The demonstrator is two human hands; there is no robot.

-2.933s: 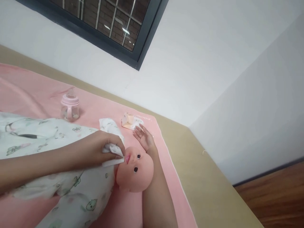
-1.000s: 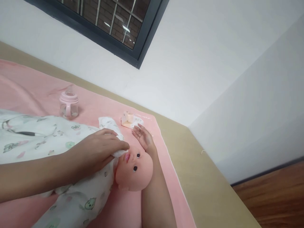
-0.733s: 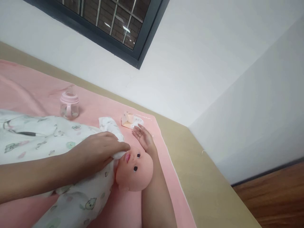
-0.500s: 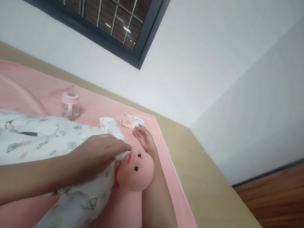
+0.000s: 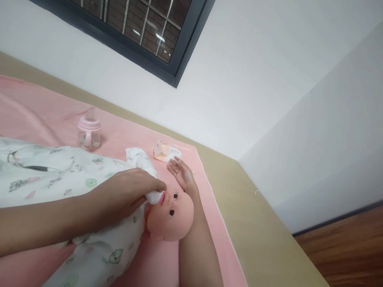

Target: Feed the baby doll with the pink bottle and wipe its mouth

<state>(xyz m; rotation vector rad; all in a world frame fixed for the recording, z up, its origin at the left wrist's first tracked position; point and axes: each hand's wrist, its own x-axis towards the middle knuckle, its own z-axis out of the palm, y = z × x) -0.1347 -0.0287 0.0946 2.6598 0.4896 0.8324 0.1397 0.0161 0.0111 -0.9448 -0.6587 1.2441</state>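
Note:
A bald baby doll [image 5: 176, 219] in a white patterned outfit [image 5: 98, 171] lies on its back, its head against my right forearm. My left hand [image 5: 131, 191] reaches in from the left over the doll's chest, closed on a small white cloth [image 5: 154, 197]. This cloth touches the doll's chin and the edge of its mouth. Past the doll's head, my right hand [image 5: 182, 173] rests palm up on the pink blanket [image 5: 161, 259], fingers loosely spread and holding nothing. Its fingertips are close to a small open packet [image 5: 163, 152] with white and orange print.
A pink-lidded baby bottle [image 5: 89, 133] with handles stands on the blanket behind the doll. The blanket covers part of a light wooden tabletop [image 5: 239, 207]. White walls and a dark-framed window [image 5: 172, 75] rise behind; a brown wooden surface [image 5: 344, 247] shows at lower right.
My left hand has shifted very slightly at the doll's mouth, and more of the white cloth shows beneath its fingers. My right hand and the doll have stayed put.

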